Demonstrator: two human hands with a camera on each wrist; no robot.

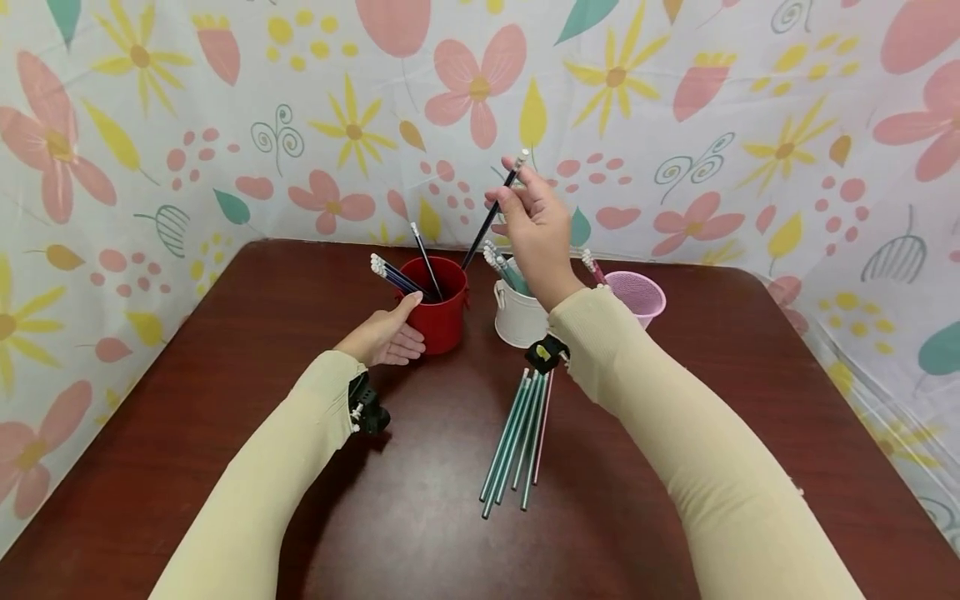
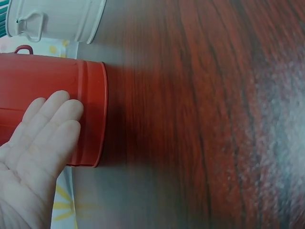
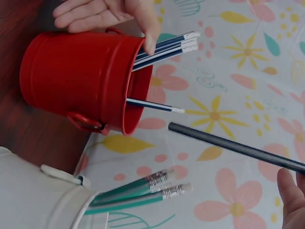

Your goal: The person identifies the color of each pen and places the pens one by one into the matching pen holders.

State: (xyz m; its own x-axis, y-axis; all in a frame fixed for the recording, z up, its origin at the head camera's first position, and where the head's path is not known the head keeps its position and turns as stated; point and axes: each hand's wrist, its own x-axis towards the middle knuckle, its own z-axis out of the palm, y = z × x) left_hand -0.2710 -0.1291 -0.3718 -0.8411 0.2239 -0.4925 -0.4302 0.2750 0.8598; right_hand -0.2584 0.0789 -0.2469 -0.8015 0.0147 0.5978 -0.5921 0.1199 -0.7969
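Note:
My right hand (image 1: 536, 229) is raised behind the buckets and pinches a dark pencil (image 3: 233, 146) near its white eraser. The pencil slants, its lower end close to the red bucket's opening but apart from it in the right wrist view. My left hand (image 1: 386, 335) rests against the side of the red bucket (image 2: 45, 78), fingers straight, thumb at the rim. Several dark blue striped pencils (image 3: 167, 47) lean inside that bucket on the thumb's side, and one pencil (image 3: 152, 104) leans apart from them.
Right of the red bucket stands a white bucket (image 1: 516, 320) holding teal pencils (image 1: 504, 265). Beyond my right wrist is a pink mesh basket (image 1: 639, 293) with red pencils (image 1: 592, 265). Several teal pencils (image 1: 510, 446) and a pink pencil (image 1: 543, 433) lie on the brown table (image 1: 420, 517). A flowered cloth (image 1: 300, 108) hangs behind.

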